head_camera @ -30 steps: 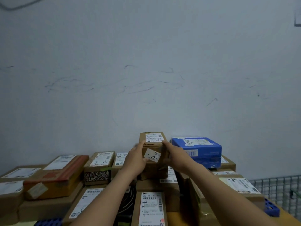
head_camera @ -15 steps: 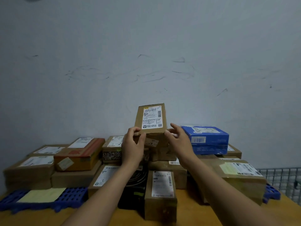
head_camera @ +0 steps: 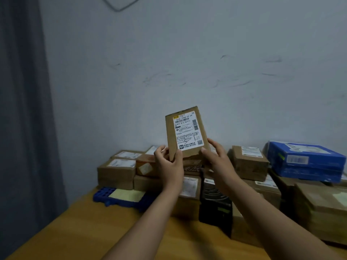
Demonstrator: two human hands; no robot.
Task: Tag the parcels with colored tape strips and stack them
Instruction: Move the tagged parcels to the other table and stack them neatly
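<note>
Wall [head_camera: 187,62] behind | left grip [head_camera: 170,165], right grip [head_camera: 217,160] hold parcel [head_camera: 185,132] bottom corners | above stack [head_camera: 249,164]

A wooden tabletop [head_camera: 84,231] pushed against a pale wall carries a crowd of cardboard parcels [head_camera: 249,164] banked along its far edge and down its right side. Near the far left corner lies a blue plastic grid tray [head_camera: 101,197] with a pale yellow sheet [head_camera: 126,195] resting on top. Toward the middle a black box [head_camera: 216,211] stands on the wood, just beside a brown labelled box [head_camera: 188,201] on its left, while a large carton [head_camera: 323,218] sits at the right edge.
</note>
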